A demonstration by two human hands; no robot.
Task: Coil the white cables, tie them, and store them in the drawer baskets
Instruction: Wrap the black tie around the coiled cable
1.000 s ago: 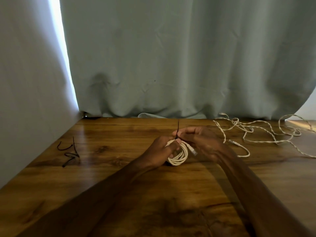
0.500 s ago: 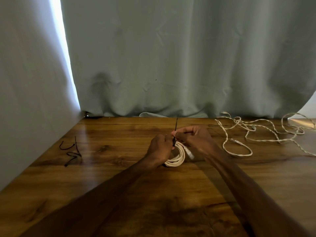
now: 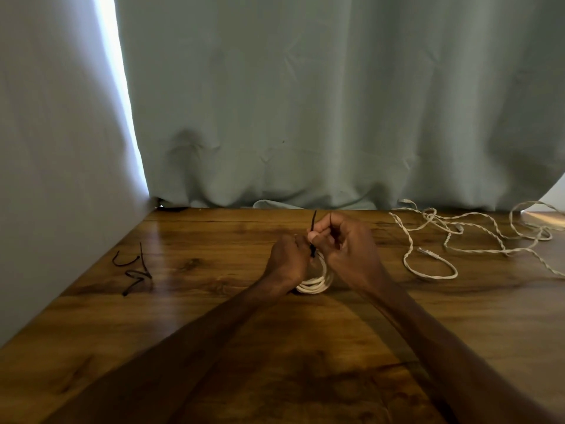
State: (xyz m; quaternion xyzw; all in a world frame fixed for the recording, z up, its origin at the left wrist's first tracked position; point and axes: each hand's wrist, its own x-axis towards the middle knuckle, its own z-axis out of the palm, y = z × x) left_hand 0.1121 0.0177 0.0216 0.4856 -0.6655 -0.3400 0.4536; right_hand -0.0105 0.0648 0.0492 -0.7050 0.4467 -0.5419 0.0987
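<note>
A coiled white cable (image 3: 316, 281) stands on edge on the wooden table (image 3: 214, 301), mid-table. My left hand (image 3: 287, 261) grips the coil's left side with curled fingers. My right hand (image 3: 342, 243) pinches a thin black tie (image 3: 313, 231) whose free end sticks up above the coil. The tie wraps the coil's top between my two hands; the wrap itself is mostly hidden. A tangled loose white cable (image 3: 464, 237) lies spread out at the right rear of the table.
Several spare black ties (image 3: 134, 270) lie near the table's left edge by a grey wall. A grey-green curtain (image 3: 305, 117) hangs along the table's back edge. No drawer or basket shows in this view.
My hands have drawn closer together over the coil, and my right hand has slid up the black tie, so less of its free end shows above my fingers.
</note>
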